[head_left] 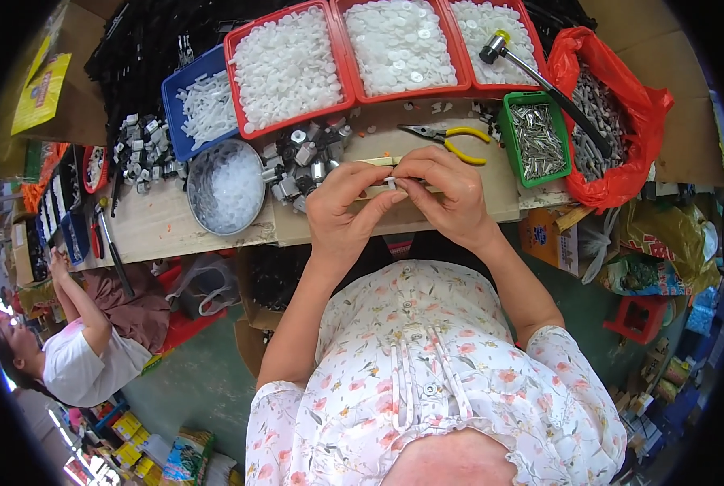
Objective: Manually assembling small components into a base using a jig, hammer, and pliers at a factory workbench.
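Note:
Close together over the table's near edge, my left hand and my right hand pinch a small white plastic part between their thumbs and fingertips. The fingers cover much of it, so its full shape is hidden. Left of my hands lies a heap of grey, white and black small assembled parts. Just beyond my right hand rest pliers with yellow handles. A green bin of metal pins stands to the right of that hand.
Three red trays of white plastic pieces line the back. A blue bin and a metal bowl of white pieces sit left. At right, a hammer lies across a tray and a red bag. Another person sits far left.

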{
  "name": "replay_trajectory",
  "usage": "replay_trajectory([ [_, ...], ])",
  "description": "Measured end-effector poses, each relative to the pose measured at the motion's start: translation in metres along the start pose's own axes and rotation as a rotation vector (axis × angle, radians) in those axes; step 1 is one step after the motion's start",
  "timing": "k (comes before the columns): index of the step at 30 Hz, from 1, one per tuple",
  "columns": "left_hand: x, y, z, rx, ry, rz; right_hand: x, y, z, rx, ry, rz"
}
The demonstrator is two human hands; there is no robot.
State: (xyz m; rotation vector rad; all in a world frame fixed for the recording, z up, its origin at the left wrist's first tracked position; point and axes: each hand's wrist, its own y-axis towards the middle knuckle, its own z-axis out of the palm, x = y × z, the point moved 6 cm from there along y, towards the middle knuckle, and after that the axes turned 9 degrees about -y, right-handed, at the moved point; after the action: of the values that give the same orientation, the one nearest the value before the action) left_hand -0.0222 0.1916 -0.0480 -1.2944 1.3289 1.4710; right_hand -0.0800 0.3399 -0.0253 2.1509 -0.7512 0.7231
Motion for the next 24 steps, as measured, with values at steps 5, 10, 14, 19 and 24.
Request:
replay_trajectory([
  [5,-0.016,-0.006,-0.004,-0.041,0.449,0.3,0.001,0.0,0.007,-0.012,-0.323,-0.104],
  [10,-0.004,-0.022,-0.002,0.012,0.58,0.424,-0.007,-0.002,0.018,-0.001,-0.332,-0.134],
  [14,-0.003,-0.026,0.004,0.064,0.651,0.444,-0.009,-0.003,0.02,0.007,-0.342,-0.146],
  [19,-0.002,-0.023,0.009,0.096,0.706,0.438,-0.014,-0.003,0.019,0.006,-0.31,-0.122],
  [24,-0.002,-0.02,0.012,0.111,0.728,0.434,-0.019,-0.001,0.017,0.029,-0.256,-0.064],
])
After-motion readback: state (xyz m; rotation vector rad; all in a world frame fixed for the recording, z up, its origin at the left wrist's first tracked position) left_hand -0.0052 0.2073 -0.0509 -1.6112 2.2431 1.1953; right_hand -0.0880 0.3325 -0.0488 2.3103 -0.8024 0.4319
